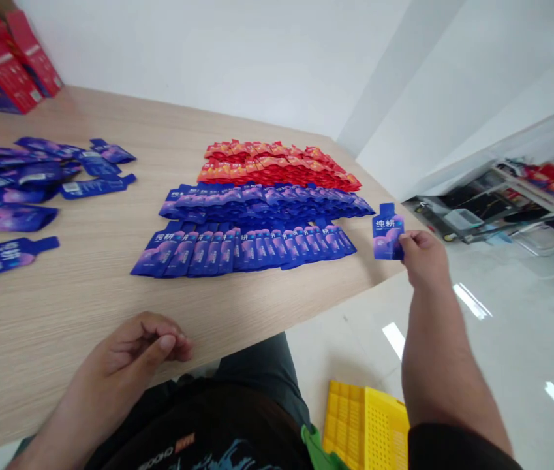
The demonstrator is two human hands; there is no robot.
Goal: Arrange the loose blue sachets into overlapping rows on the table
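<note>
My right hand point(423, 256) pinches a blue-purple spouted pouch point(385, 238) by its lower right edge, holding it upright near the table's right edge. Just left of it, overlapping blue pouches point(247, 247) lie in a fanned row, with a stacked blue row point(267, 199) behind. Farther back are rows of red-orange pouches point(277, 163). My left hand point(144, 346) rests at the table's front edge with curled fingers, thumb against the index finger; nothing shows in it. Loose blue pouches point(27, 173) are heaped on the left side of the table.
Red cartons point(12, 62) stand at the far left corner against the white wall. A yellow plastic crate point(365, 424) sits on the floor below the table point(237, 313). Shelving with red packages point(551, 176) and a clear bin point(526, 232) are off to the right.
</note>
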